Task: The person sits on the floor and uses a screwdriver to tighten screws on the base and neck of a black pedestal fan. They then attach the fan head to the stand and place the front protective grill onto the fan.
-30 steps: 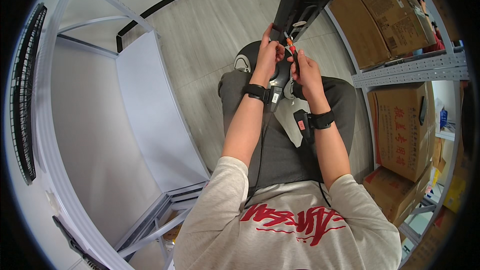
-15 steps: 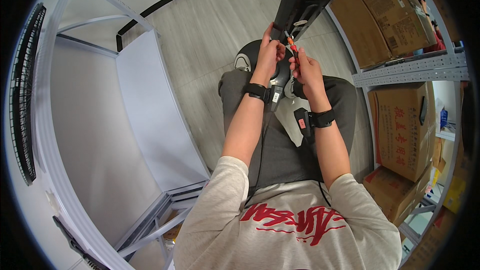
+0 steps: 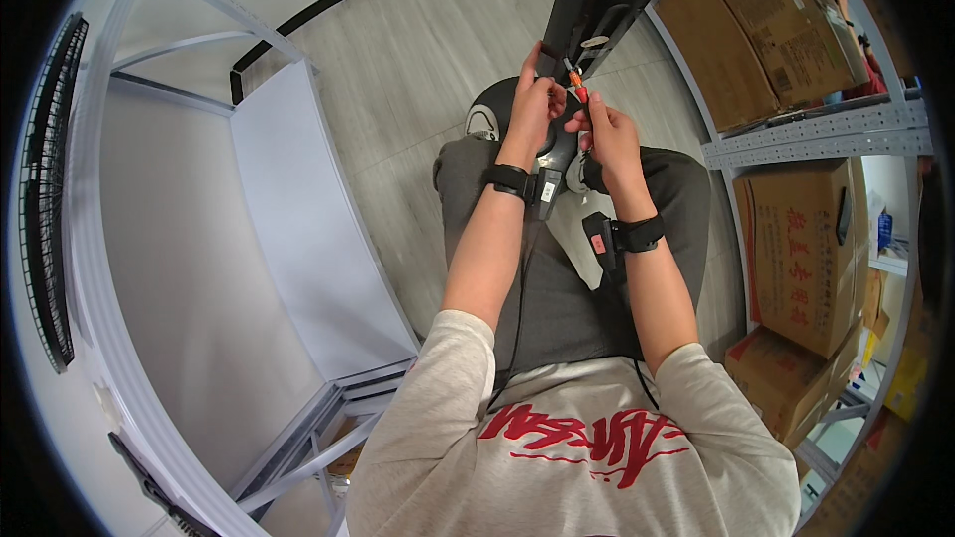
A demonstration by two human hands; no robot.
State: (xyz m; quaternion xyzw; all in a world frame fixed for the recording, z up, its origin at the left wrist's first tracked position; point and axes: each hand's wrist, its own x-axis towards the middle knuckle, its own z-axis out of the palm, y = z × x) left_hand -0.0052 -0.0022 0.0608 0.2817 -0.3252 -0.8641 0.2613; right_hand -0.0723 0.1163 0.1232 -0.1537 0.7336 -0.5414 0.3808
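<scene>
Hands [image 3: 572, 119] unmoved; long black panel [image 3: 597, 0].

Probably a storeroom or warehouse: right of the fingers [image 3: 587, 119], a perforated metal rack [image 3: 816, 129] holds cardboard boxes [image 3: 786, 249]; left of them, an empty grey shelving frame [image 3: 288, 239] on grey plank floor [image 3: 428, 50].

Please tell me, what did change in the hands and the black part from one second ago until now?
Nothing visibly changed. The left hand still grips the long black part, and the right hand still holds the small orange-handled tool against it. Both forearms and the cardboard boxes on the shelf kept their places.
</scene>
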